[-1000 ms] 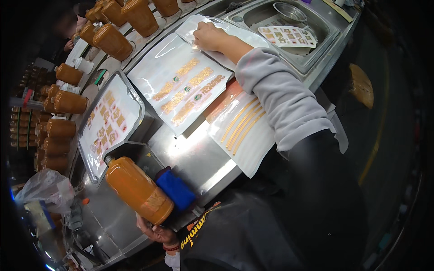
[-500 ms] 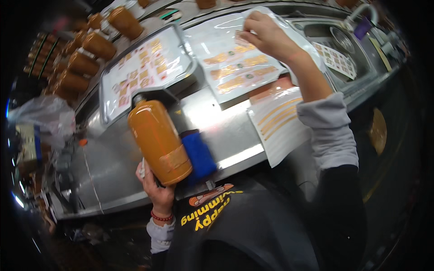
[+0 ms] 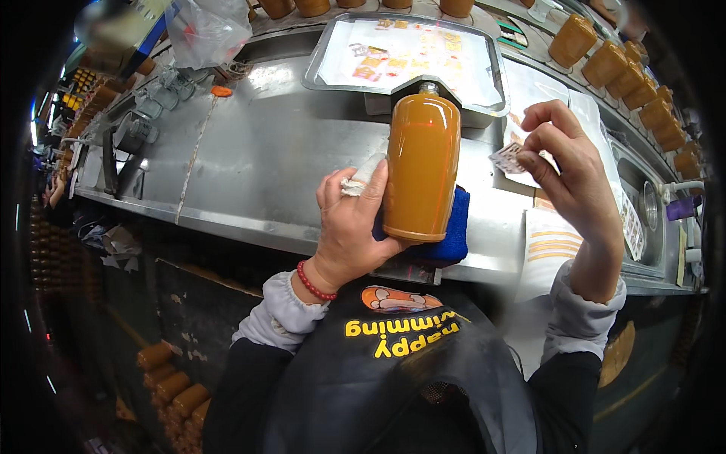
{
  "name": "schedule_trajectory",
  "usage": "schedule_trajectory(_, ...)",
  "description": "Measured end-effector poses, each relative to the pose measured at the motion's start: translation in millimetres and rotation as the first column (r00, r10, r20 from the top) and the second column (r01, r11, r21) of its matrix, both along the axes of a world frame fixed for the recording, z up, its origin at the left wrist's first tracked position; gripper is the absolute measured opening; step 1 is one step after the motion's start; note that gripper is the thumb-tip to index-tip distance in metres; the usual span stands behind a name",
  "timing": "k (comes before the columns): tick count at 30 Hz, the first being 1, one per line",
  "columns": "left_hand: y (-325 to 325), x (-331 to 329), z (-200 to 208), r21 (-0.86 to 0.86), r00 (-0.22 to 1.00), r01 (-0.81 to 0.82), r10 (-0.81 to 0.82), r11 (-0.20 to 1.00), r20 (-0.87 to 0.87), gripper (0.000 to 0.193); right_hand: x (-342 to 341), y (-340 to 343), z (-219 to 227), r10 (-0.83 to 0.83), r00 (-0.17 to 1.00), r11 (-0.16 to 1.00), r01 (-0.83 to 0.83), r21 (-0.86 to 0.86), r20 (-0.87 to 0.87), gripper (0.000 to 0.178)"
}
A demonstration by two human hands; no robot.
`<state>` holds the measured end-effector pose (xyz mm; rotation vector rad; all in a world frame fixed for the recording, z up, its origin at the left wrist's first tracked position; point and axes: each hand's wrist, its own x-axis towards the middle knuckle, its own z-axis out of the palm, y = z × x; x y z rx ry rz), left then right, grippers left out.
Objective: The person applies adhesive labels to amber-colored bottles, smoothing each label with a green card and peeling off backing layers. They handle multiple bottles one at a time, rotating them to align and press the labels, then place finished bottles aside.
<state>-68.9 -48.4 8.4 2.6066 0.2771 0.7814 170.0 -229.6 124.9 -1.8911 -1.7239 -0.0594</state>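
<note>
A glossy brown bottle (image 3: 422,163) lies with its neck in a dark notched rest and its base toward me. My left hand (image 3: 352,219) is closed around the bottle's lower left side, thumb along it and fingers curled. A crumpled white cloth (image 3: 364,175) is tucked between those fingers. To the right of the bottle, my right hand (image 3: 563,163) pinches a small printed decal (image 3: 508,157) between thumb and fingers, in the air. A folded blue towel (image 3: 457,231) sits under the bottle's base.
Behind the bottle stands a metal tray (image 3: 321,60) of wet decals on white. A sheet with gold strips (image 3: 552,246) lies at the right, near a sink (image 3: 662,219). Brown bottles (image 3: 571,41) line the back. A clear plastic bag (image 3: 208,34) is far left.
My right hand has come from the decal sheets toward the bottle with a decal. The bottle's decal band no longer shows, and my left hand sits higher on its side. The view has turned.
</note>
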Motion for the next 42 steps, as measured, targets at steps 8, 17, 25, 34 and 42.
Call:
schedule_trajectory(8,5,1,-26,-0.097,0.995,0.060,-0.052,0.993,0.081,0.105,-26,55,-19,0.136,0.984,0.991,-0.137,0.002,-0.112,0.017)
schedule_trajectory(17,20,26,-3,-0.669,0.957,0.286,-0.172,0.686,0.232,0.096,-23,73,-39,0.042,0.998,0.999,-0.041,0.008,-0.051,0.016)
schedule_trajectory(25,20,51,5,-0.800,0.940,0.337,-0.233,0.497,0.251,0.087,-23,76,-43,0.060,0.994,0.995,-0.053,0.083,-0.093,0.022)
schedule_trajectory(34,15,57,3,-0.788,0.973,0.229,-0.134,0.572,0.185,0.080,-27,79,-45,0.045,0.995,0.992,-0.035,0.119,-0.086,0.020)
schedule_trajectory(42,15,65,-2,-0.806,0.973,0.223,-0.072,0.548,0.220,0.080,-16,75,-43,0.039,0.997,0.987,-0.028,0.160,-0.067,0.018)
